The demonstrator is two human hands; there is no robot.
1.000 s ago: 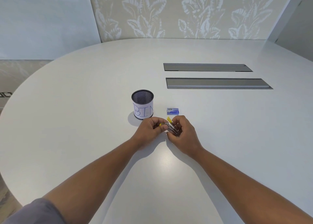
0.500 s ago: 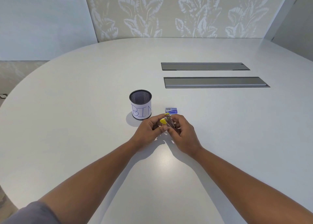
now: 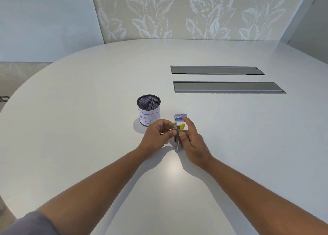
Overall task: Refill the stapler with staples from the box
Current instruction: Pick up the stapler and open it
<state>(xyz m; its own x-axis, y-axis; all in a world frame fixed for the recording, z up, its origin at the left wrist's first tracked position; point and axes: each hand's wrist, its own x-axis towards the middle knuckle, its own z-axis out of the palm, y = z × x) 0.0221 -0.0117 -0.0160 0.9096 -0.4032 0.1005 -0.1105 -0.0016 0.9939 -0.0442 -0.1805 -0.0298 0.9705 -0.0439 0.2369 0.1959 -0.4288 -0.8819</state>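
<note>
Between the two hands, low over the table and just short of its centre, the fingertips (image 3: pixel 174 132) of the left hand (image 3: pixel 157 137) pinch the small yellow-and-metal stapler (image 3: pixel 177 134) from its nine o'clock side, thumb and forefinger closed on the metal body; this looks like a steadying grip that keeps the tool from twisting while the other hand works on it. The right hand (image 3: pixel 192 142) presses its thumb against the stapler from three o'clock while its forefinger lifts free toward twelve, the remaining fingers loosely spread, so that hand is braced against the stapler more than clamped on it. The stapler stands on end, yellow cap hinged open at the top and a metal strip reaching down toward the tabletop, which suggests the magazine is being exposed for loading; whether any staples sit inside is too small to tell. At twelve o'clock from the hands, just beyond the raised forefinger, lies the small blue cardboard staple box (image 3: pixel 180 117), flat on the white oval table (image 3: pixel 88 128) and seemingly closed, within easy reach for the next step. At eleven o'clock stands a black mesh cup wrapped in white paper lettered "BIN" (image 3: pixel 148 112), near the left knuckles. Farther off, at one o'clock, two grey rectangular cable hatches (image 3: pixel 227 87) lie flush in the tabletop.
</note>
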